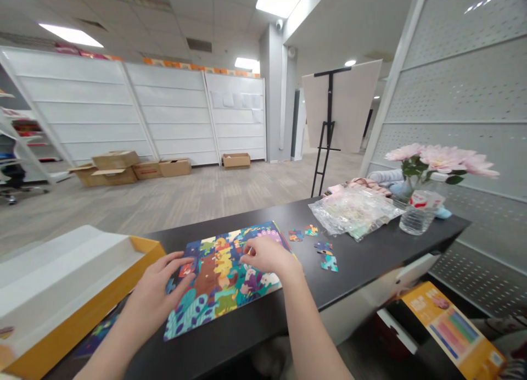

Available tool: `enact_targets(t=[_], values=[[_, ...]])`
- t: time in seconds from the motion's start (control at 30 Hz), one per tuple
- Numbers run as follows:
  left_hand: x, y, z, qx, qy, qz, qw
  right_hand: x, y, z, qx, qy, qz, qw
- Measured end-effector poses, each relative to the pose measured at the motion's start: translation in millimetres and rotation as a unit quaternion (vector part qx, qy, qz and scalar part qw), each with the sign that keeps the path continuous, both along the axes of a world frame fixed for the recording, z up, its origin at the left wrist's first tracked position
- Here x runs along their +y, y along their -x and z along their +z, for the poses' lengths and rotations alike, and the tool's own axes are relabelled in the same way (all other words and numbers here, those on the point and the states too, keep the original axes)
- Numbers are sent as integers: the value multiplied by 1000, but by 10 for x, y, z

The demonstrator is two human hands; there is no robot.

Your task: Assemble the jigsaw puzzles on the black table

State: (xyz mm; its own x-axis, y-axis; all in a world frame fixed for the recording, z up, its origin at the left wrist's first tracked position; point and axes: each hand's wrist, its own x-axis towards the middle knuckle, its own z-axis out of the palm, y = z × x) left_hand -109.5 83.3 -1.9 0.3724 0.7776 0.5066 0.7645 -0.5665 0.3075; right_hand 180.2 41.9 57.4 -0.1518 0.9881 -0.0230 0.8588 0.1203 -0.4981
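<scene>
A colourful jigsaw puzzle (222, 270) lies on the black table (263, 319), with many pieces fitted together. My left hand (160, 284) rests at its left edge, fingers spread and holding nothing visible. Over the upper right part of the puzzle is my right hand (263, 255), its thumb and index finger curled together; whatever may be between them is too small to make out. To the right of the puzzle lie loose pieces: one orange and blue (296, 235), one teal and orange (311, 230), and a teal one (329, 263) below a dark blue one (323, 247).
An open white and yellow box (82, 292) stands at the left. Clear plastic bags (356, 210), a water bottle (420, 212) and pink flowers (442, 157) are at the table's right end. A yellow box (457, 330) lies low at the right. An easel (325, 144) stands beyond the table.
</scene>
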Motion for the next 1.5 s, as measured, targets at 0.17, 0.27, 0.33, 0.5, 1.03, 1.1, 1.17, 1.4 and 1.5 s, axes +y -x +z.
enact_targets(t=[0.17, 0.27, 0.33, 0.5, 1.03, 1.1, 1.17, 1.4, 1.5], values=[[-50, -79, -82, 17, -17, 13, 1000, -22, -11, -48, 1, -22, 2, 1000], [-41, -106, -43, 29, -29, 2, 999, -17, -6, -58, 10, -17, -3, 1000], [-39, -95, -38, 31, -40, 11, 999, -11, -11, -51, 10, -18, -5, 1000], [-81, -42, -57, 44, -49, 23, 998, -59, -442, -11, 32, -31, -26, 999], [-266, 25, -31, 32, -35, 7, 999, 39, -1813, -507, -99, -60, -253, 960], [-280, 63, -42, 35, -27, 9, 999, 103, -1828, -532, -109, -69, -231, 964], [-287, 110, -54, 34, -21, 13, 999, 141, -1901, -564, -131, -58, -259, 955], [-327, 167, -39, 35, -8, 15, 999, 263, -2103, -724, -171, -47, -265, 948], [-349, 132, -21, 28, -9, 7, 1000, 312, -2133, -769, -146, -55, -271, 950]])
